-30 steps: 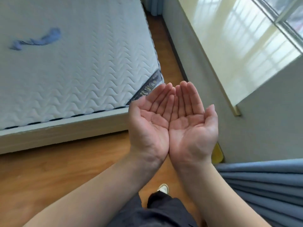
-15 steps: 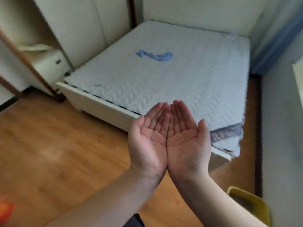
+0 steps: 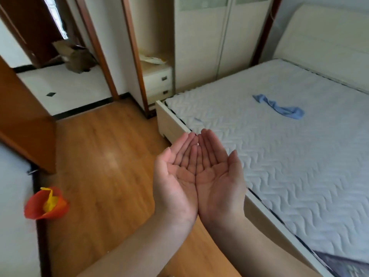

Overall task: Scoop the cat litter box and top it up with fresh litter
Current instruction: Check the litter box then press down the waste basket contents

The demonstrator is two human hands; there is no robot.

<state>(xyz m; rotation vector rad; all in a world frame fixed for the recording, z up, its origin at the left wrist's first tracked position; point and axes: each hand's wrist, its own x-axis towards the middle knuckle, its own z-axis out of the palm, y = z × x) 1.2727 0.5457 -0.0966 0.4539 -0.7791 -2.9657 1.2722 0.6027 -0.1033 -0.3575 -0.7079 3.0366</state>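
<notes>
Both hands are held out palms up, pressed side by side along their little-finger edges: the left hand [image 3: 175, 176] and the right hand [image 3: 218, 174] form an empty cup, fingers nearly straight, holding nothing. They hang above the wooden floor [image 3: 103, 156], beside the near left corner of a bare quilted mattress [image 3: 279, 156]. A crumpled blue cloth [image 3: 279, 107] lies on the mattress, far right. At the near left, by the wall, stands an orange and yellow object [image 3: 47, 203], too blurred to identify. No litter box shows in view.
</notes>
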